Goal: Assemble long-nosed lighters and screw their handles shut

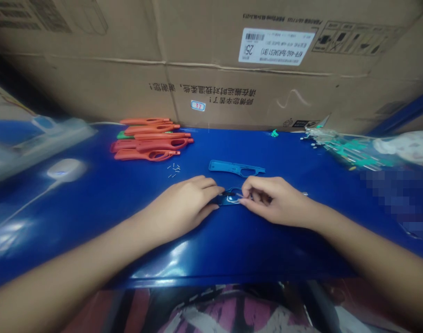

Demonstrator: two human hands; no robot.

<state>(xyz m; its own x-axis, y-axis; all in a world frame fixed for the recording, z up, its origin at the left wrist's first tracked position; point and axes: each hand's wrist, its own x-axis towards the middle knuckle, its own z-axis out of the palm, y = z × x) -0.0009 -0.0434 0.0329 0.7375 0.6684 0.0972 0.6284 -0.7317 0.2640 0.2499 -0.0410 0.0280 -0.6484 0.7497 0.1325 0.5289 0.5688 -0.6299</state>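
Note:
My left hand (190, 203) is closed, thumb and fingers pinching the left end of a blue lighter shell half (223, 200) low over the table. Inside that shell lie a dark part and a looped thin white wire (232, 200). At the shell's right end, my right hand (276, 201) is pinched with its fingertips by the wire. What sits between those fingertips is too small and covered to make out. A second blue shell half (232, 168), with a trigger opening, rests on the table just beyond both hands.
Several orange lighter shells (152, 143) lie stacked at the back left, with small screws (174, 170) nearby. Thin rods with green parts (350, 150) are heaped back right. A cardboard box (211, 46) walls off the rear. A white corded device (66, 169) sits left on the blue table (211, 252).

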